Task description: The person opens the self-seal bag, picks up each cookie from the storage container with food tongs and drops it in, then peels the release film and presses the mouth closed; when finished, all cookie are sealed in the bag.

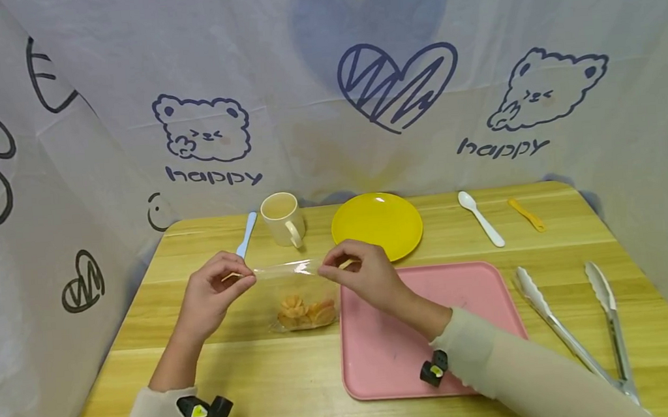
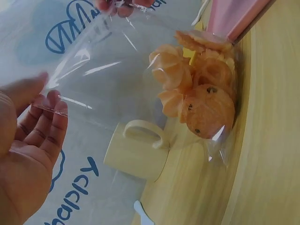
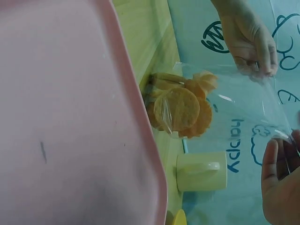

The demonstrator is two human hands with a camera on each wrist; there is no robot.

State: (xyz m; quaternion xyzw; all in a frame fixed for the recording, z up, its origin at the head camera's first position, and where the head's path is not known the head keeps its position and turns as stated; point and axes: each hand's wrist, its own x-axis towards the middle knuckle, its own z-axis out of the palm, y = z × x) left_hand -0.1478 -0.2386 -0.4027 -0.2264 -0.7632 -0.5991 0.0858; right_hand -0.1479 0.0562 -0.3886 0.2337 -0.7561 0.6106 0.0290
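A clear plastic bag (image 1: 302,283) hangs upright between the two hands, its lower end at the wooden table. Inside it lie several golden-brown cookies (image 1: 307,312), some round and flat, others ridged like flowers; one has dark specks in the left wrist view. My left hand (image 1: 214,293) pinches the bag's top left corner between thumb and fingers. At the top right corner, my right hand (image 1: 365,273) pinches the same edge. The pink tray (image 1: 435,377) lies under the right forearm, just right of the bag.
Behind the hands stand a cream mug (image 1: 282,222) and a yellow plate (image 1: 378,224). A pale blue knife (image 1: 247,233) lies left of the mug. At the right are a white spoon (image 1: 482,220), a small yellow utensil (image 1: 526,215) and metal tongs (image 1: 574,343). Drawn-on cloth (image 1: 305,139) walls the table.
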